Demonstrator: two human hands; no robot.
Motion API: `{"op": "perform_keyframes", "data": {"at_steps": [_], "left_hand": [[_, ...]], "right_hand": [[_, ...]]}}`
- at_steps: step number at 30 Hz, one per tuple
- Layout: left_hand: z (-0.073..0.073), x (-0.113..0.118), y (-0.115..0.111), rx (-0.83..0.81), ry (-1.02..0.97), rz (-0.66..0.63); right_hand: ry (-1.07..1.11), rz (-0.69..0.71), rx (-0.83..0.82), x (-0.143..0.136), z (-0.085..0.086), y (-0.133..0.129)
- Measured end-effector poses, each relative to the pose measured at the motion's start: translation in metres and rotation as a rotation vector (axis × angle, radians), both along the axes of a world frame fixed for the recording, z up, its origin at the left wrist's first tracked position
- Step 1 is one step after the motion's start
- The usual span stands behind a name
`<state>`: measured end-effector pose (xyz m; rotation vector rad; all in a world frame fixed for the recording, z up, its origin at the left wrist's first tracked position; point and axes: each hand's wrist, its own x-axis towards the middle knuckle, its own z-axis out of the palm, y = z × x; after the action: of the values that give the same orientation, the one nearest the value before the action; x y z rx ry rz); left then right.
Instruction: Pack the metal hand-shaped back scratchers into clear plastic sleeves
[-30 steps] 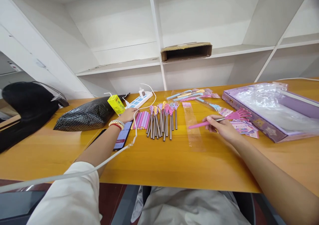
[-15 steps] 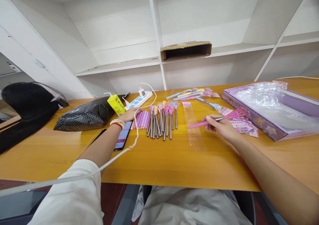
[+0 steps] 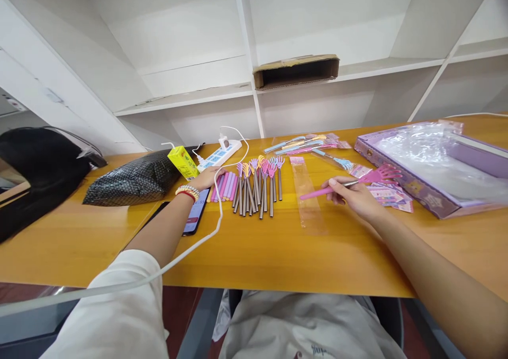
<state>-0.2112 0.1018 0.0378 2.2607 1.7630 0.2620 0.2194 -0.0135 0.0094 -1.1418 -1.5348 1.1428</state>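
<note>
My right hand [image 3: 347, 192] is closed on a pink hand-shaped scratcher [image 3: 317, 193], its pink claw pointing right. Beneath the handle's left end lies a clear plastic sleeve [image 3: 307, 205]. My left hand [image 3: 209, 178] rests at the left end of a row of pink and purple tubes [image 3: 226, 186]; its fingertips are partly hidden behind a white cable, so its grip is unclear. Right of the tubes lie several metal rods with coloured claws [image 3: 256, 187]. Packaged scratchers [image 3: 301, 144] lie farther back, and printed cards [image 3: 391, 196] are right of my right hand.
A phone [image 3: 194, 216] lies under my left wrist. Behind are a yellow drink box [image 3: 182, 163], a black bag [image 3: 133, 181] and a power strip [image 3: 220, 155]. A purple box [image 3: 420, 187] is at right. The white cable [image 3: 190, 249] crosses the left foreground.
The camera view has shifted slightly. My right hand still holds the pink scratcher over the sleeve, and my left hand stays by the tubes.
</note>
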Motion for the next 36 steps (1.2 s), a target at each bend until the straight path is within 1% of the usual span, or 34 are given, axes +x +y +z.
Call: {"op": "perform_keyframes", "data": {"at_steps": [5,9,14,20,26,29,36], "left_hand": [[-0.001,0.003,0.002,0.005,0.008,0.002],[-0.002,0.003,0.003,0.013,0.017,-0.007],[-0.004,-0.003,0.005,0.038,0.066,0.024],[-0.004,-0.01,0.005,0.038,0.095,0.039],[0.0,-0.002,0.0,0.03,0.076,0.027],[0.002,0.003,-0.001,0.026,0.073,0.041],[0.004,0.005,-0.001,0.005,0.069,0.042]], "right_hand": [[-0.007,0.006,0.01,-0.001,0.004,-0.002],[-0.002,0.01,0.012,0.0,0.003,-0.001],[0.008,0.013,0.013,0.002,0.001,0.0],[-0.008,0.009,-0.004,0.001,0.001,0.0],[-0.005,-0.004,-0.005,0.002,-0.001,0.0],[-0.008,0.0,0.003,0.002,-0.002,0.001],[-0.009,-0.004,-0.001,0.003,-0.001,0.001]]}}
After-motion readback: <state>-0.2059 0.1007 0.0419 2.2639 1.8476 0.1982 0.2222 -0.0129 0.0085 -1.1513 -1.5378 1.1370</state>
